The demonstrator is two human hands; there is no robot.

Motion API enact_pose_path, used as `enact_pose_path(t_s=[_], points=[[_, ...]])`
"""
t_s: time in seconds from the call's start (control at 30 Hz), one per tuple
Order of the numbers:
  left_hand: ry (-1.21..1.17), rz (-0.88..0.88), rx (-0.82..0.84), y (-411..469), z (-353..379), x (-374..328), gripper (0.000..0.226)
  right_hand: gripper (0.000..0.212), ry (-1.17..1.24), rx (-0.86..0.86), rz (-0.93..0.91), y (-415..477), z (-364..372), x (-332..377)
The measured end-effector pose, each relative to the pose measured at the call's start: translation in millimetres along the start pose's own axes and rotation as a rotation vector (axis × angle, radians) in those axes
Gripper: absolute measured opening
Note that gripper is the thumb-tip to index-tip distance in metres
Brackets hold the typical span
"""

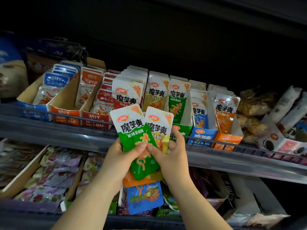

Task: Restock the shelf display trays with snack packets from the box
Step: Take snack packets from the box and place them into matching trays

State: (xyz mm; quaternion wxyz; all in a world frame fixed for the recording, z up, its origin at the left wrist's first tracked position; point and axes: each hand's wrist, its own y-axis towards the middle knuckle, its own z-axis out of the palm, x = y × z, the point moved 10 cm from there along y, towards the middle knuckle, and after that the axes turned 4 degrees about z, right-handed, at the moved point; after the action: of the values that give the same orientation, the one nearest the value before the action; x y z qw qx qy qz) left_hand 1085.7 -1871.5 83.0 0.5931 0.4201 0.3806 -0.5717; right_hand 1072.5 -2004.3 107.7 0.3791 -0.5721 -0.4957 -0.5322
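While both hands sort a fan of pkts in front of the middle shelf (232, 161), the green-and-white foil snack packet (137, 140) lies on top of the bunch, overlapping a yellow-and-white foil packet (160, 128) just right of it. Left hand (119, 156) grips the lower part of the fan, thumb pressed on the green pkt. Right hand (173, 151) has its thumb on the same pkt and fingers curled behind the yellow one, so both hands are closed on the bunch. An orange packet (137, 182) and a blue packet (144, 198) hang below, partly covered.

Step in hand looks like sorting by flavour before slotting. Next move, I'd judge: peel the green pkt off w/ the right hand and stand it upright in the green cardboard display tray (184, 132) just beyond, on the far side of the rail. That tray has room behind its few pkts.

Supply box isn't in view. No. of pkts in the fan can't be told, and the lower-shelf goods (54, 173) are blurred.
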Motion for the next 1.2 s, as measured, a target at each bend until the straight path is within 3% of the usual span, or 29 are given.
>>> enact_pose_path(t_s=[0.27,0.43,0.5,0.57,0.7,1.03,1.2], points=[[-0.020,0.008,0.032,-3,-6,-5,0.030,0.029,0.141,-0.089,-0.019,3,-5,4],[0.032,0.063,-0.023,-6,-14,-11,0.028,0.041,0.178,-0.108,-0.112,-2,-3,13],[0.020,0.067,-0.058,-5,-19,-13,0.026,0.041,0.100,-0.086,-0.195,-6,1,19],[0.026,0.070,-0.064,-4,-21,-14,0.026,0.038,-0.150,-0.065,-0.282,-10,11,28],[0.041,0.063,-0.077,-3,-22,-12,0.028,0.028,-0.301,-0.074,-0.225,-4,11,27],[0.135,0.093,-0.031,-5,-11,-14,0.032,0.023,0.225,-0.140,0.026,4,3,2],[0.115,0.102,-0.075,-2,-18,-15,0.030,0.022,0.312,-0.155,0.094,4,4,-12]])
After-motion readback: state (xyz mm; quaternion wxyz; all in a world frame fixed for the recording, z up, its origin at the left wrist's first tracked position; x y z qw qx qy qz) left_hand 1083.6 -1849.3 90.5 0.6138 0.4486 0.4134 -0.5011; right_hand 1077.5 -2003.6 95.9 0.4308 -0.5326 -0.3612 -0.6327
